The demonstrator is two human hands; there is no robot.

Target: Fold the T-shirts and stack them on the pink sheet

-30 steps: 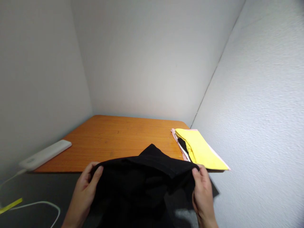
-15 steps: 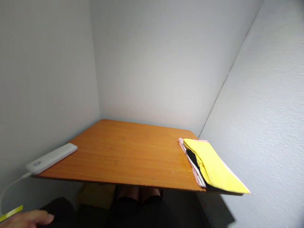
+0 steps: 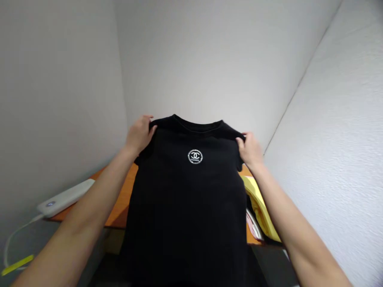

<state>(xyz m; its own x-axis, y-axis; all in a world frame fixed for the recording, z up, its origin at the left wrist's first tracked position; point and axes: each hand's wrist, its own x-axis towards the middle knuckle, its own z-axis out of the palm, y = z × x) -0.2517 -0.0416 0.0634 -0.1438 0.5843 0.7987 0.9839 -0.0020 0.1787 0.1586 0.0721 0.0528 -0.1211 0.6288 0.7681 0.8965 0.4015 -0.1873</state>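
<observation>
A black T-shirt [image 3: 191, 199] with a round white emblem on its chest hangs spread out in front of me, neckline up. My left hand [image 3: 140, 133] pinches it at the shoulder on the left side, thumb in front and fingers behind. At the opposite shoulder, my right hand [image 3: 249, 149] grips the cloth the same way. The shirt covers most of the tabletop, and its lower end runs down toward my lap, where it blends with dark clothing.
Behind the shirt is a wooden table [image 3: 119, 203]. A white power bank [image 3: 68, 197] with a cable lies at its left edge. Folded yellow cloth [image 3: 261, 207] rests on pink, white and black layers at the right. Grey walls [image 3: 197, 59] close in the table.
The black T-shirt has come up into view, held by both hands over the table. Earlier only one hand showed, at the lower left, and the tabletop was uncovered.
</observation>
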